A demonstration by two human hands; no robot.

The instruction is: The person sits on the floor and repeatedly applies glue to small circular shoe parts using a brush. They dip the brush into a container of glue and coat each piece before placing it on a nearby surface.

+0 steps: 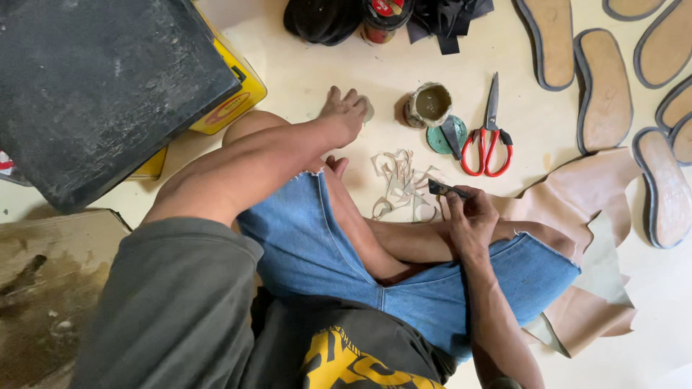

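Observation:
I sit cross-legged on a pale floor in denim shorts. My left hand (pixel 346 109) reaches forward and rests on the floor with fingers spread, holding nothing, its fingertips beside a small pale round piece (pixel 368 109). My right hand (pixel 470 217) hovers over my right knee, closed around a small dark cutting blade (pixel 445 189) that points left. Pale leather scraps (pixel 401 184) lie just left of the blade. A tan leather sheet (pixel 577 194) spreads under and beyond my right leg.
A glue-filled pot (pixel 431 104), a green lid (pixel 441 137) and red-handled scissors (pixel 490 140) lie ahead. Several tan shoe soles (pixel 605 86) line the right side. A black slab (pixel 94 86) rests on a yellow tin (pixel 241 97) at left. Dark items (pixel 324 18) sit at the top.

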